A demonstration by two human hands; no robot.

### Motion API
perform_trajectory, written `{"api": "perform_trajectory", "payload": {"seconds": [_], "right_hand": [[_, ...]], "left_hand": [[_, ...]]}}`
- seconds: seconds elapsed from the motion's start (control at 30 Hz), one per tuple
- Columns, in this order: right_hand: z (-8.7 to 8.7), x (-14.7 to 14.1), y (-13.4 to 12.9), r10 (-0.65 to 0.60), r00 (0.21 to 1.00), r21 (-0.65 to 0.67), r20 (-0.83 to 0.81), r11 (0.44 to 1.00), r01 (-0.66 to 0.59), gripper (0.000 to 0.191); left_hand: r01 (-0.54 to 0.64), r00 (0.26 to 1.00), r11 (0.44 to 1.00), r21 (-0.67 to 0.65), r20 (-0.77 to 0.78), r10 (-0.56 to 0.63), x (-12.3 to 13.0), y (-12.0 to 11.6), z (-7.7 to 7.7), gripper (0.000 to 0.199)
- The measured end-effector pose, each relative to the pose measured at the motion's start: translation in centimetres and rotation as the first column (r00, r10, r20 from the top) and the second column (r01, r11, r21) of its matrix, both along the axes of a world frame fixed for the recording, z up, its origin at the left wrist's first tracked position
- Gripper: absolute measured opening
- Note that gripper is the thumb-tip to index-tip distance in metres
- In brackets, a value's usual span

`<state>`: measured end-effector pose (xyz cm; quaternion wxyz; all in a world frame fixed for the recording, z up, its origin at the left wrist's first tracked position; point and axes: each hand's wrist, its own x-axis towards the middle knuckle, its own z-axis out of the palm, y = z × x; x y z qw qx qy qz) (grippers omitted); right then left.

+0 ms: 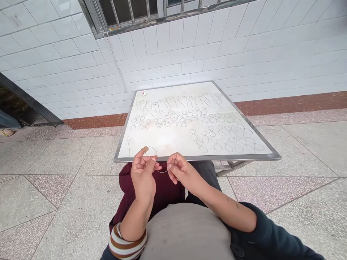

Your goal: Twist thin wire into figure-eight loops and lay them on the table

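Note:
A thin wire (pixel 155 159) bent into a loop runs between both hands, just in front of the near edge of a white table (pixel 168 141). My left hand (pixel 142 173) pinches the loop end; a bandage wraps its forefinger. My right hand (pixel 180 171) pinches the other end of the wire. On the table lie several rows of finished wire loops (pixel 189 119), some single with long tails at the far side, others figure-eight shaped at the middle and right.
The table has a metal rim (pixel 197 157) and a folding leg (pixel 230 167) at the right. A small red and white object (pixel 144 94) lies at its far left corner. A white tiled wall (pixel 189 54) stands behind, terrazzo floor all around.

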<state>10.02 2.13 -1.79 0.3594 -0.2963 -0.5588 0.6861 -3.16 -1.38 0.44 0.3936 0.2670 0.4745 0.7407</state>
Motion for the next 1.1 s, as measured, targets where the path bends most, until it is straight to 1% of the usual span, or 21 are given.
{"api": "perform_trajectory", "payload": {"seconds": [0.1, 0.17, 0.23, 0.3, 0.33, 0.37, 0.43, 0.5, 0.53, 0.6, 0.67, 0.73, 0.87, 1.0, 1.1], "right_hand": [[-0.6, -0.1, -1.0, 0.0, 0.999, -0.059, -0.053, 0.998, -0.003, 0.016], [-0.7, -0.1, -1.6, -0.003, 0.998, -0.087, -0.071, 0.996, -0.003, 0.02], [-0.6, 0.0, -1.7, 0.013, 0.998, -0.082, -0.067, 0.996, -0.019, 0.024], [-0.4, 0.2, -1.2, 0.045, 0.997, -0.064, -0.062, 0.997, -0.049, 0.029], [-0.3, 0.3, -0.8, 0.054, 0.996, -0.081, -0.072, 0.995, -0.06, 0.034], [-0.3, 0.4, -0.4, 0.054, 0.994, -0.128, -0.093, 0.99, -0.066, 0.04], [-0.4, 0.3, 0.4, 0.054, 0.987, -0.282, -0.152, 0.954, -0.096, 0.049], [-0.6, 0.1, 0.8, 0.107, 0.972, -0.409, -0.21, 0.893, -0.187, 0.047], [-0.7, -0.1, 0.8, 0.16, 0.958, -0.435, -0.237, 0.865, -0.252, 0.045], [-0.8, -0.4, 0.6, 0.257, 0.92, -0.433, -0.295, 0.823, -0.369, 0.042], [-0.7, -0.6, 0.2, 0.303, 0.89, -0.409, -0.34, 0.804, -0.431, 0.042], [-0.6, -0.7, -0.1, 0.322, 0.882, -0.389, -0.345, 0.806, -0.446, 0.038], [-0.6, -0.9, -0.6, 0.349, 0.897, -0.37, -0.272, 0.822, -0.432, 0.028], [-0.9, -1.2, -0.9, 0.322, 0.932, -0.341, -0.166, 0.868, -0.361, 0.027], [-0.7, -1.4, -1.2, 0.294, 0.95, -0.276, -0.105, 0.909, -0.312, 0.03]], "left_hand": [[-0.077, 0.997, 0.996, 0.035, 0.024, 0.076, -0.2, 0.1, 0.2, 0.041], [-0.096, 0.995, 0.994, 0.043, 0.03, 0.094, -0.3, 0.1, 0.3, 0.04], [-0.074, 0.997, 0.997, 0.03, 0.017, 0.074, -0.3, 0.1, 0.4, 0.039], [-0.023, 1.0, 1.0, 0.009, 0.002, 0.023, -0.3, 0.1, 0.6, 0.04], [0.007, 1.0, 1.0, 0.0, 0.0, -0.007, -0.2, 0.0, 0.7, 0.04], [0.037, 0.999, 0.999, -0.005, 0.002, -0.037, -0.2, 0.0, 0.7, 0.041], [0.094, 0.995, 0.996, -0.006, 0.018, -0.094, 0.1, -0.1, 0.8, 0.041], [0.143, 0.989, 0.99, -0.006, 0.033, -0.142, 0.3, -0.1, 0.9, 0.04], [0.16, 0.986, 0.987, -0.01, 0.04, -0.159, 0.5, -0.2, 0.9, 0.04], [0.174, 0.984, 0.984, -0.024, 0.048, -0.173, 0.6, -0.3, 1.0, 0.04], [0.167, 0.985, 0.985, -0.047, 0.046, -0.165, 0.7, -0.4, 1.1, 0.041], [0.147, 0.989, 0.987, -0.068, 0.035, -0.145, 0.6, -0.4, 1.1, 0.042], [0.08, 0.997, 0.994, -0.08, 0.006, -0.08, 0.4, -0.4, 0.8, 0.04], [0.034, 0.999, 0.998, -0.059, -0.024, -0.036, 0.1, -0.2, 0.2, 0.039], [0.017, 1.0, 0.999, -0.034, -0.024, -0.018, -0.1, 0.0, -0.2, 0.04]]}}
